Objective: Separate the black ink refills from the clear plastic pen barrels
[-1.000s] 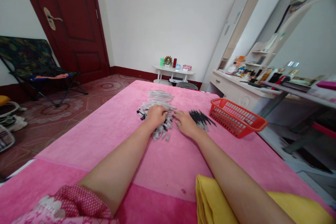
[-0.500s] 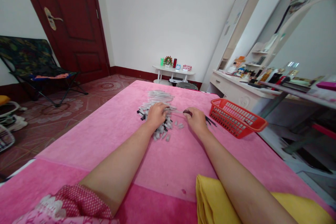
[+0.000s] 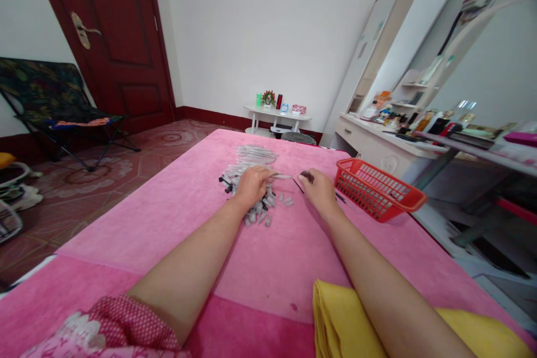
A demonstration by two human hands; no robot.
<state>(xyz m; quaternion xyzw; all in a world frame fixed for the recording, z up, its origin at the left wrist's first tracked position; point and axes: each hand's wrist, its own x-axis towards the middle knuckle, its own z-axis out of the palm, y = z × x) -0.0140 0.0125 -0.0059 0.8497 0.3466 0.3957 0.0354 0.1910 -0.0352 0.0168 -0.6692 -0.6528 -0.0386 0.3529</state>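
Note:
My left hand (image 3: 253, 185) is closed, pinching a pale, slim pen barrel (image 3: 282, 177) that points right. Across a small gap, my right hand (image 3: 318, 189) has its fingers closed around a thin black stick like a pen refill (image 3: 297, 185); its tip angles toward the barrel. Under and around my left hand lies a heap of pale and black small caps (image 3: 255, 213). Behind it, similar pale barrels (image 3: 255, 153) lie in a row. A few loose pale pieces (image 3: 288, 201) rest between the hands. More thin black sticks (image 3: 340, 198) lie right of my right hand, partly hidden by it.
A red plastic basket (image 3: 380, 190) stands at the right edge of the pink-covered surface (image 3: 168, 224). Folded yellow cloth (image 3: 342, 319) lies under my right forearm. Beyond are a low white table (image 3: 277, 112), a crowded dressing table (image 3: 386, 142) and a folding chair (image 3: 54, 100).
My right hand has drawn slightly right, away from the barrel's end, and a thin black stick now shows at its fingers. My left hand keeps the barrel nearly in place.

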